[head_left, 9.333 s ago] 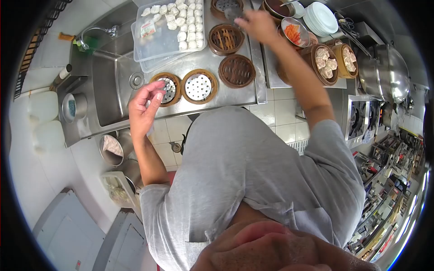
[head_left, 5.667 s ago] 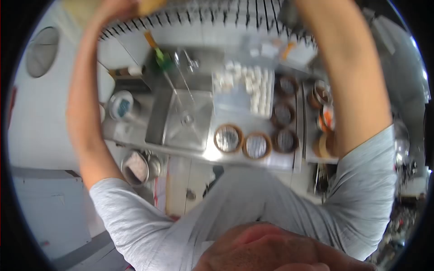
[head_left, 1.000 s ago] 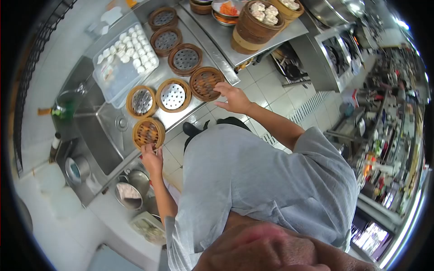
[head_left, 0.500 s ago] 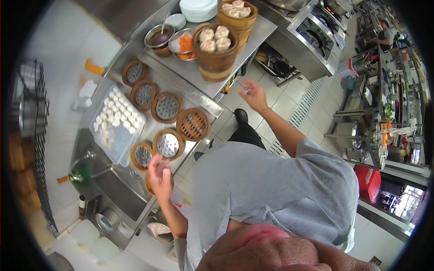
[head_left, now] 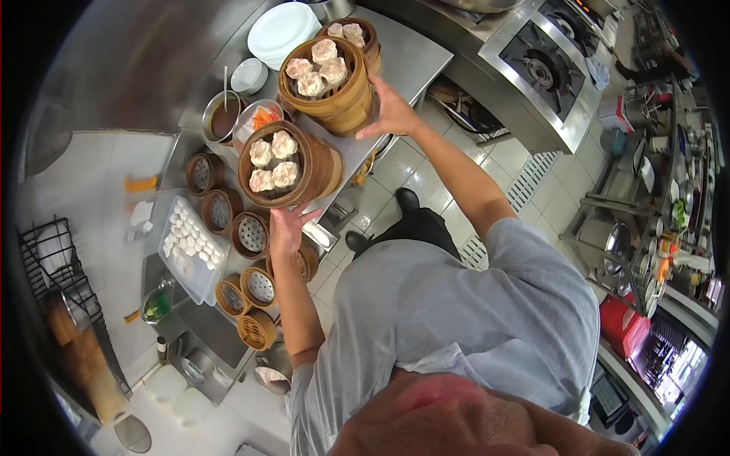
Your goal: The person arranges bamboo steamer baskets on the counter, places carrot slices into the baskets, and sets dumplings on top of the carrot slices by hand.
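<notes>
My left hand (head_left: 287, 230) is at the near lower side of a dark bamboo steamer stack (head_left: 323, 171) topped with several siu mai (head_left: 274, 161). Its thumb and fingers are apart, partly hidden by the stack. My right hand (head_left: 393, 112), fingers spread, lies along the right side of a lighter bamboo steamer stack (head_left: 346, 106), which also has several siu mai (head_left: 323, 67) on top. Whether either hand bears any weight, I cannot tell. Behind stands another steamer (head_left: 372, 49) with dumplings, partly hidden. All stand on the steel counter (head_left: 414, 47).
White plates (head_left: 283, 32), a sauce pot (head_left: 222, 121) and a bowl of orange garnish (head_left: 262, 120) stand behind. To the left are several small steamers (head_left: 251, 233) and a plastic tray (head_left: 201, 287) of white balls. A stove (head_left: 536, 68) is at right.
Both hands have moved forward to the steamer stacks; before, they were in the air away from them. The view has shifted, and a steamer at the back now shows.
</notes>
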`<state>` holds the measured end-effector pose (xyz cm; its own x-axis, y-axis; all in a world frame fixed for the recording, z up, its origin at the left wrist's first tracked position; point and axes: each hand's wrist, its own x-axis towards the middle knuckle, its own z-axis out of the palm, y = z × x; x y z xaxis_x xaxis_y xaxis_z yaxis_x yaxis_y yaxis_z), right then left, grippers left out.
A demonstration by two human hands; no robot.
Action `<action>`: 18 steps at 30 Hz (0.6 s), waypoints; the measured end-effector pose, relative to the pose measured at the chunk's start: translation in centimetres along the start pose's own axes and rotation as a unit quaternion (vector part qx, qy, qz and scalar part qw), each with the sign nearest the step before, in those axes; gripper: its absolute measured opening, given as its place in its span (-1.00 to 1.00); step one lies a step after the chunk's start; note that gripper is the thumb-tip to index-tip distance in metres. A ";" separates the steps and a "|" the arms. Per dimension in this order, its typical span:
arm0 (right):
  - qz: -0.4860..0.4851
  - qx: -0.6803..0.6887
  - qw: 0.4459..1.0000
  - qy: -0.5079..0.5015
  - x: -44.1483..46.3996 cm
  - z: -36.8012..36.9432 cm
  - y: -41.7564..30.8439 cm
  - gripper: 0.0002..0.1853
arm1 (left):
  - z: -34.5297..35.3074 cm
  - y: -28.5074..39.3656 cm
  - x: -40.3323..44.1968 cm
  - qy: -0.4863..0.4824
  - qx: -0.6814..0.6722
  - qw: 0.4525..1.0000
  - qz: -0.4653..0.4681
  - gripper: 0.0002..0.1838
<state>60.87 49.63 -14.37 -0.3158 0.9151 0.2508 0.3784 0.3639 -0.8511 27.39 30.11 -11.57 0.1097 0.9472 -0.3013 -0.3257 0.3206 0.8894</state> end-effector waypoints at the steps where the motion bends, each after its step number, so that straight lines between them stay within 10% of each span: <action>1: 0.005 0.008 1.000 -0.016 0.5 -0.1 0.2 0.50 | 0.1 -0.1 0.0 0.000 -0.014 1.000 0.003 0.24; 18: 0.021 -0.024 0.999 -0.012 3.1 -1.3 2.2 0.26 | 4.6 1.5 4.6 -0.003 -0.014 1.000 0.014 0.20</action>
<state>61.88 53.52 -14.84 -0.3200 0.9251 0.2044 0.4334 0.3347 -0.8367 31.72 34.93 -10.04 0.1066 0.9557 -0.2744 -0.3546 0.2944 0.8875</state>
